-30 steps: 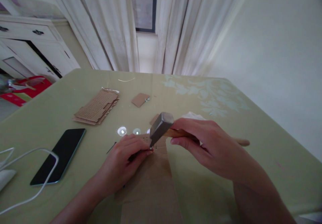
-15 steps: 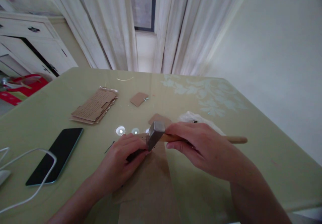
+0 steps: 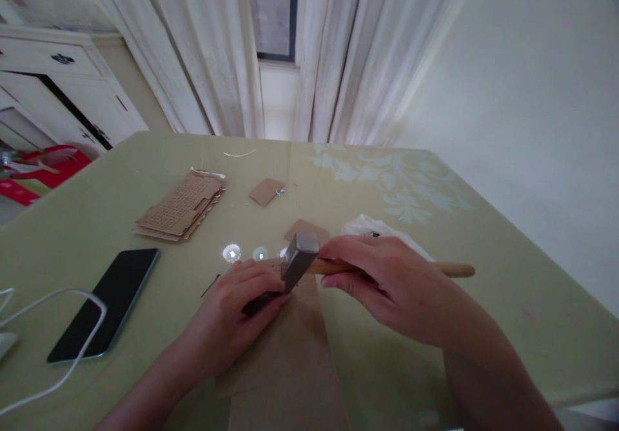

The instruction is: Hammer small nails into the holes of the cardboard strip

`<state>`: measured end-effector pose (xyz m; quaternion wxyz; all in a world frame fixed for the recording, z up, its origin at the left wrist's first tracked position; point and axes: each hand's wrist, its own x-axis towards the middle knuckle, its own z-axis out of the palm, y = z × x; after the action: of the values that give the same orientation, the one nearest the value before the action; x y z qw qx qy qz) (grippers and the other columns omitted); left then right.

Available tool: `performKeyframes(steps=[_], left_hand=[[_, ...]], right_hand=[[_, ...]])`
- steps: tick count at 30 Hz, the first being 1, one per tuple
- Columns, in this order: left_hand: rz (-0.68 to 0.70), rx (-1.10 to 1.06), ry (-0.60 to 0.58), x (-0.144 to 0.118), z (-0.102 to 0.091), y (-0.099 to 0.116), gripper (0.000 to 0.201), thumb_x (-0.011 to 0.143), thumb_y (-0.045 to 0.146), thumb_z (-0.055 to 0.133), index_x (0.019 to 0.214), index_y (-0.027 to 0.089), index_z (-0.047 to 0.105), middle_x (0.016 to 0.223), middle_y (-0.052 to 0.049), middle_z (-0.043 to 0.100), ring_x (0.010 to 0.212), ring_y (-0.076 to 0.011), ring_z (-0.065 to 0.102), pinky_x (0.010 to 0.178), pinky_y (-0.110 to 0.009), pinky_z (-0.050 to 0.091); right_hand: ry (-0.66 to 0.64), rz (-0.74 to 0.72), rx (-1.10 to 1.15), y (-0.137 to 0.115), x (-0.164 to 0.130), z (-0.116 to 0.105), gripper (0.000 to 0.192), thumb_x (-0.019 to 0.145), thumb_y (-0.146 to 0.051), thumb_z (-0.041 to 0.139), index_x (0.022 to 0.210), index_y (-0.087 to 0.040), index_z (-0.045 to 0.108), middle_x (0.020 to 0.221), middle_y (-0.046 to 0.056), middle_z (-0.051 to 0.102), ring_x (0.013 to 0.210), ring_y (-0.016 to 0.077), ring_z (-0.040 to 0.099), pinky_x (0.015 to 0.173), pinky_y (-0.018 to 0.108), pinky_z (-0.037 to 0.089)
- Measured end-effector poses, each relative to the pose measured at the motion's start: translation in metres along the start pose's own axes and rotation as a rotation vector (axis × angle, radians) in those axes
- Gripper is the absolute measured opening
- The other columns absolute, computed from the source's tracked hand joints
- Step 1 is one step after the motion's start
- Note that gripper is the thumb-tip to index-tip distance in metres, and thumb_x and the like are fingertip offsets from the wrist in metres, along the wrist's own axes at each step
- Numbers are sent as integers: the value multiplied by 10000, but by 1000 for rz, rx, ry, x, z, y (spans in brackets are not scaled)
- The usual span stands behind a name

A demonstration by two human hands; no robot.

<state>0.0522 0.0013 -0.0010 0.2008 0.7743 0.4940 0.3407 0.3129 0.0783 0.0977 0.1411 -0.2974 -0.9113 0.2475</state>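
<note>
My right hand (image 3: pixel 387 282) is closed around the wooden handle of a hammer (image 3: pixel 300 257), close behind its grey metal head. The head is tilted, and its lower end meets the fingertips of my left hand (image 3: pixel 242 308). Those fingers are pinched on a small dark object (image 3: pixel 261 302), mostly hidden by the hand, so its kind does not show. Both hands are above a brown paper or cardboard sheet (image 3: pixel 290 360) that lies toward me. Beneath the hammer head, a small piece with punched holes (image 3: pixel 273 264) shows in part.
Left of my hands are a black phone (image 3: pixel 106 305), a white cable (image 3: pixel 72 370) and a stack of perforated brown cardboard (image 3: pixel 181 205). Farther back lie a brown card (image 3: pixel 267 192) and another brown piece (image 3: pixel 307 230). White crumpled plastic (image 3: pixel 362 225) sits behind my right hand.
The hammer and both hands hold nearly the same position. The view has shifted very slightly.
</note>
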Motion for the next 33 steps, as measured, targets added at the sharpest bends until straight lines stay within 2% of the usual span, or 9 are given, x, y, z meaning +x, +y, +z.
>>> performKeyframes(steps=[2, 6, 13, 16, 19, 24, 33], left_hand=[[-18, -9, 13, -2, 1, -1, 120, 1024, 230, 667, 979, 248, 777, 1100, -39, 780, 1004, -204, 713, 873, -312, 540], [-46, -30, -8, -3, 1, -1, 175, 1005, 181, 646, 1010, 259, 802, 1190, -43, 747, 1037, -190, 709, 875, -288, 558], [-67, -20, -21, -3, 2, 0, 165, 975, 168, 666, 1007, 259, 799, 1215, -52, 744, 1085, -211, 706, 931, -311, 567], [-74, -11, -24, -3, 1, 1, 158, 979, 186, 652, 991, 252, 795, 1215, -61, 744, 1090, -221, 712, 941, -322, 576], [-107, -7, -29, -3, 0, 2, 113, 970, 263, 719, 1061, 261, 786, 1261, -62, 730, 1113, -235, 709, 961, -337, 586], [-135, -17, -42, -2, -1, 3, 391, 881, 408, 873, 1236, 306, 746, 1293, -57, 695, 1131, -256, 690, 961, -363, 600], [-131, -15, -27, -2, -2, 4, 412, 869, 386, 882, 1254, 315, 752, 1289, -50, 697, 1150, -261, 688, 981, -363, 592]], right_hand=[[15, -24, 24, 0, 0, 0, 40, 1084, -218, 644, 1071, -234, 678, 983, 12, 750, 845, 185, 668, 765, 295, 403], [-50, -3, -6, -1, -1, 2, 75, 1083, -222, 649, 1136, -246, 696, 987, 14, 756, 869, 200, 682, 771, 305, 406], [-30, -10, 29, -1, -1, 2, 63, 1090, -230, 642, 1119, -240, 696, 983, 15, 758, 852, 192, 673, 758, 300, 404], [-93, 18, 0, -1, 0, 2, 79, 1088, -236, 648, 1140, -242, 706, 1003, 23, 767, 897, 210, 690, 787, 312, 414], [-94, 37, 2, -1, 1, 1, 99, 1093, -234, 632, 1157, -242, 708, 1012, 26, 768, 902, 214, 689, 793, 317, 417], [-129, 64, -11, -3, 3, 2, 99, 1082, -216, 634, 1137, -240, 713, 1014, 26, 776, 890, 215, 696, 784, 322, 424], [-148, 78, -25, -4, 2, 3, 107, 1100, -245, 615, 1135, -237, 716, 1021, 37, 781, 910, 223, 706, 796, 329, 427]])
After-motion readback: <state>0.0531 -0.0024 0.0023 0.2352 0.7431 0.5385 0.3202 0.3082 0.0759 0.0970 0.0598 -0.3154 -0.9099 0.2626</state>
